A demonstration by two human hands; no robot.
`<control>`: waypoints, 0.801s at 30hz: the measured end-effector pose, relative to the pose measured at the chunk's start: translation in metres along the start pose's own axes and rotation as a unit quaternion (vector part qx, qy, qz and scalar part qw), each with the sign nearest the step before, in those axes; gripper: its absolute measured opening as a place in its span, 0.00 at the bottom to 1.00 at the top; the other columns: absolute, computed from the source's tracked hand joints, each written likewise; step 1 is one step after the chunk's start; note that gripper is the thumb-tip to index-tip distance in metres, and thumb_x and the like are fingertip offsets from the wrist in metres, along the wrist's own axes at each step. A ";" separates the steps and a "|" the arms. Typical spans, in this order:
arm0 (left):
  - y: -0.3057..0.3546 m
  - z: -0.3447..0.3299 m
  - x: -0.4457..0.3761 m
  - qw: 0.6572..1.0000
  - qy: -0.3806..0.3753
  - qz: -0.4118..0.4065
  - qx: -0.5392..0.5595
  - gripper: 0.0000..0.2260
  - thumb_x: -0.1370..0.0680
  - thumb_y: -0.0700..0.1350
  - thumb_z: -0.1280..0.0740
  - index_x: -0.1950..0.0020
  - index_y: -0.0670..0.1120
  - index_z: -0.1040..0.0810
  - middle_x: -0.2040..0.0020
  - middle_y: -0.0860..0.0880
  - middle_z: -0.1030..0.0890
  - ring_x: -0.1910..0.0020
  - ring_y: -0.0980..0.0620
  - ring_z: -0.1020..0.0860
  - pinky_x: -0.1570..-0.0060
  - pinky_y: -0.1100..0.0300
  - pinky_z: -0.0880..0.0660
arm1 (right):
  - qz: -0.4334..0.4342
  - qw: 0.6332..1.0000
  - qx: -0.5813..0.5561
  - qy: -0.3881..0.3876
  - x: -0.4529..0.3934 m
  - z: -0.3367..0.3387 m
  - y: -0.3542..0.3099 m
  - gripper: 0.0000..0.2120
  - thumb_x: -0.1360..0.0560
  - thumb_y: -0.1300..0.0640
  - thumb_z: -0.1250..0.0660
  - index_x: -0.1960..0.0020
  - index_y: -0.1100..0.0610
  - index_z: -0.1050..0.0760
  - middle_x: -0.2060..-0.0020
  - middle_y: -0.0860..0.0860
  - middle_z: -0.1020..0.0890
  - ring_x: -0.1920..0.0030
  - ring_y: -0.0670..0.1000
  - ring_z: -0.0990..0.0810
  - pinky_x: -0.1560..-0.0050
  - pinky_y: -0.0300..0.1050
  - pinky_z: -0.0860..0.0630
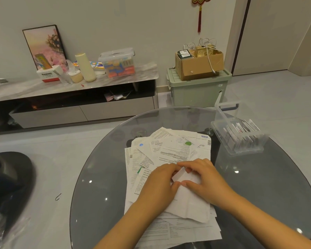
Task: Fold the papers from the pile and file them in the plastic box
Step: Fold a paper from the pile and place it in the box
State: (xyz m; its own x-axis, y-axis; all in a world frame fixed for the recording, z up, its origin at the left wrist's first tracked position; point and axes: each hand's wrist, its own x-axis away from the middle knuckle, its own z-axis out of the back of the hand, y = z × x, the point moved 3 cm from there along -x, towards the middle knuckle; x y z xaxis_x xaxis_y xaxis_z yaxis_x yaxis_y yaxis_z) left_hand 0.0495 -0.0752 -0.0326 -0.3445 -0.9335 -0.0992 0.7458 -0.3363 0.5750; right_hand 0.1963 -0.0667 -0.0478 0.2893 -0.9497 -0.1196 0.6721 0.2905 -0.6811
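- Pale floor tiles and a white wall surround a round glass table [101,186] seen from above
- On the table lies a loose pile of papers [171,151], printed sheets overlapping at odd angles, spread from the middle of the table toward the near edge
- Both hands meet over the near part of the pile, on one white sheet [188,203] that lies on top of the others
- Left hand [160,182] has its fingers curled onto the sheet's far edge, pinching a turned-up flap between fingers and thumb
- Right hand [203,177] grips the same flap from the other side, fingers bent over it and thumb underneath
- The near corner of that sheet rests flat on the pile, creased and a little crumpled
- A clear plastic box [241,150] stands on the table to the right of the pile, apart from it, lid off, with folded papers standing upright inside
- Behind the table, a low cabinet [79,108] against the wall carries a framed picture, a cream bottle and a clear tub of coloured things
- A cardboard box [199,67] with cables sits on a green storage bin [197,92] beside the cabinet
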 end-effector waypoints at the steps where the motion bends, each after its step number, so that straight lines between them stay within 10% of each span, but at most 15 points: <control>1: -0.001 0.000 0.000 1.000 -0.003 0.003 0.007 0.12 0.24 0.44 0.34 0.40 0.51 0.26 0.50 0.58 0.26 0.51 0.60 0.29 0.51 0.71 0.34 | -0.003 1.000 0.006 -0.007 0.000 -0.001 0.001 0.24 0.28 0.51 0.30 0.35 0.39 0.33 0.53 0.38 0.29 0.46 0.43 0.35 0.39 0.37 0.36; 18: -0.013 0.009 -0.005 0.998 -0.066 0.017 0.010 0.13 0.26 0.42 0.30 0.47 0.56 0.28 0.50 0.56 0.30 0.50 0.58 0.30 0.47 0.67 0.33 | -0.023 1.000 -0.014 -0.004 0.002 0.001 0.006 0.22 0.26 0.63 0.35 0.50 0.35 0.33 0.54 0.42 0.27 0.49 0.42 0.31 0.48 0.31 0.34; 24: -0.017 0.013 -0.007 0.996 -0.079 0.013 0.033 0.12 0.26 0.39 0.30 0.48 0.54 0.21 0.53 0.59 0.30 0.55 0.62 0.28 0.50 0.73 0.32 | 0.022 0.999 0.025 0.026 0.009 0.006 -0.002 0.11 0.27 0.54 0.32 0.56 0.39 0.30 0.56 0.39 0.26 0.50 0.39 0.32 0.48 0.33 0.39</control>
State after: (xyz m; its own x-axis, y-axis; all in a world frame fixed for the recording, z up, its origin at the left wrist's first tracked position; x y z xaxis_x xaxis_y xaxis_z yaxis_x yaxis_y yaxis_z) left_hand 0.0317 -0.0612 -0.0307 -0.4142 -0.9092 0.0426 0.7186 -0.2979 0.6284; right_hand 0.2018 -0.0748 -0.0434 0.2842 -0.9403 -0.1875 0.6932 0.3366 -0.6374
